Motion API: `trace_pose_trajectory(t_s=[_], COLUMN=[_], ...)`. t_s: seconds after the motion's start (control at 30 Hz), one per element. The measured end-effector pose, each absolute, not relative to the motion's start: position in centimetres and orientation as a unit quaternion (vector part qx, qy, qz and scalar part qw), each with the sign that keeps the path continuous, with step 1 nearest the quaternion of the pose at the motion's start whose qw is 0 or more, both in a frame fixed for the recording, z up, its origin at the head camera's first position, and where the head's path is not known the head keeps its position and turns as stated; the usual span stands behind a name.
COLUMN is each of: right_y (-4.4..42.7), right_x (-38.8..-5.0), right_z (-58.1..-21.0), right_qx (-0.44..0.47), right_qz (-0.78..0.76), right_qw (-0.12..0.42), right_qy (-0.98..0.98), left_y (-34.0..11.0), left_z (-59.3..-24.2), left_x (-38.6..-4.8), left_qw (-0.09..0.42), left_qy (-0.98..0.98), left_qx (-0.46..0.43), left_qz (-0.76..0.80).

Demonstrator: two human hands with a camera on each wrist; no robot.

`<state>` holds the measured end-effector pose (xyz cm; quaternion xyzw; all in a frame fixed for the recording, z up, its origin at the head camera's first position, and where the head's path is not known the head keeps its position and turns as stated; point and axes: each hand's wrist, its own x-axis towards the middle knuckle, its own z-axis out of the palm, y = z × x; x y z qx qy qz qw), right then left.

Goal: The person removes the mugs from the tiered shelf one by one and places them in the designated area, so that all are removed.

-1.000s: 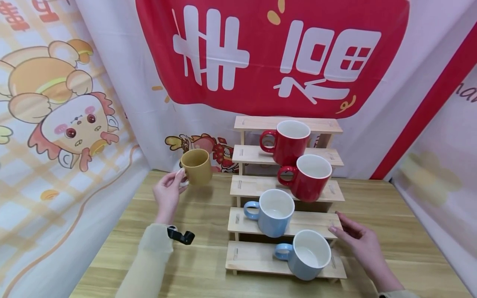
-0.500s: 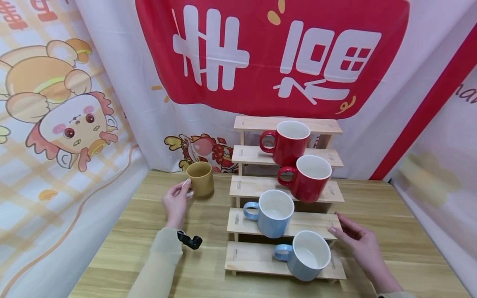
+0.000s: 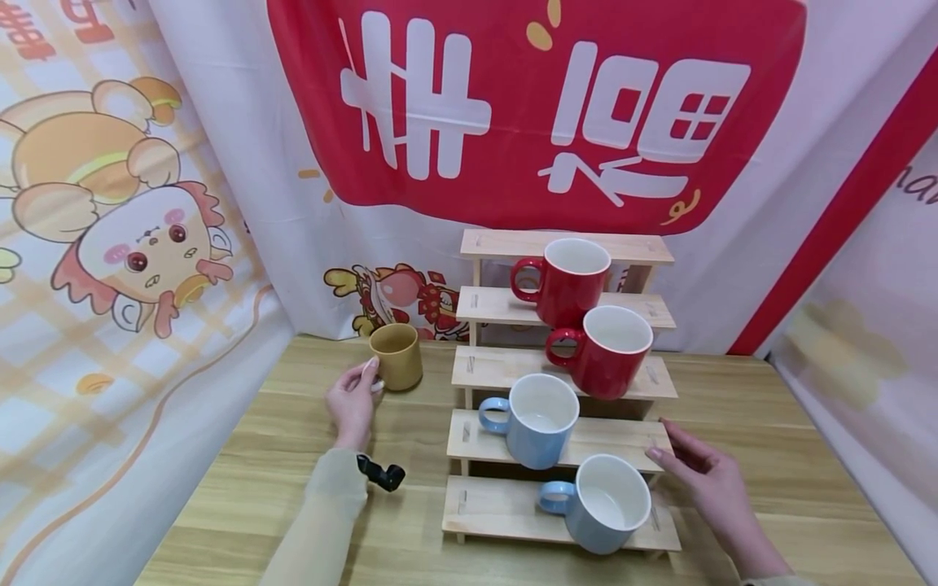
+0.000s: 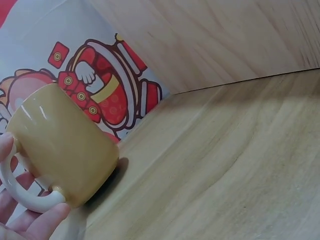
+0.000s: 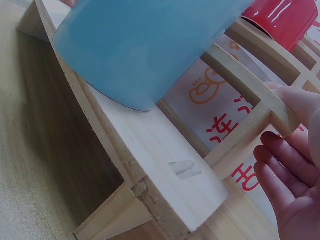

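My left hand (image 3: 353, 400) pinches the pale handle of a yellow-brown mug (image 3: 398, 358). In the left wrist view the mug (image 4: 65, 145) stands at the tabletop, left of the rack; whether its whole base touches cannot be told. My right hand (image 3: 707, 480) grips the right end of a step of the wooden tiered rack (image 3: 484, 509), thumb above and fingers below, clearer in the right wrist view. Two red mugs (image 3: 574, 281) sit on upper steps. On lower steps are a blue mug (image 3: 542, 422) and a second blue mug (image 3: 607, 505). All their handles point left.
The wood-grain table (image 3: 396, 521) runs back to a printed cloth backdrop (image 3: 410, 236). Cloth walls (image 3: 220, 391) also close off the left and right sides. A black wrist mount (image 3: 381, 472) sits on the left sleeve. The rack's top step (image 3: 498, 242) bears no mug.
My left hand has lowered the yellow-brown mug toward the tabletop and shifted slightly right; it moves little in the last half second. My right hand stays at the rack.
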<state>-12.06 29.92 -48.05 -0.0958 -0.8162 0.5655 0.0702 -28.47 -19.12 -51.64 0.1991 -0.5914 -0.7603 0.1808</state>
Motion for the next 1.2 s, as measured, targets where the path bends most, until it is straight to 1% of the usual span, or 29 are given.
trace_pose_trajectory(t_s=[0.33,0.7,1.0,1.1,1.2], right_y=[29.8,29.8,29.9,29.8,29.8], right_x=[-12.0,-11.9,-11.9,-11.9,-11.9], right_z=[-47.8,-47.6,-47.9,-47.9,-47.9], right_qx=[-0.099,-0.101,-0.099,-0.097,-0.094], right_qz=[0.556,0.563,0.564,0.567,0.567], right_qw=[0.068,0.064,0.063,0.065,0.069], right_qy=[-0.823,-0.818,-0.817,-0.815,-0.815], left_y=[-17.5,-16.7,-17.1,-17.4,-17.7], left_z=[-51.7,-52.3,-52.6,-52.2,-50.9], left_x=[-27.9,-27.1,-26.5,-26.2,-26.0], left_qw=[0.217,0.212,0.199,0.202,0.211], left_qy=[-0.596,-0.601,-0.607,-0.613,-0.611], left_qx=[0.187,0.183,0.183,0.193,0.198], left_qz=[-0.75,-0.748,-0.747,-0.739,-0.737])
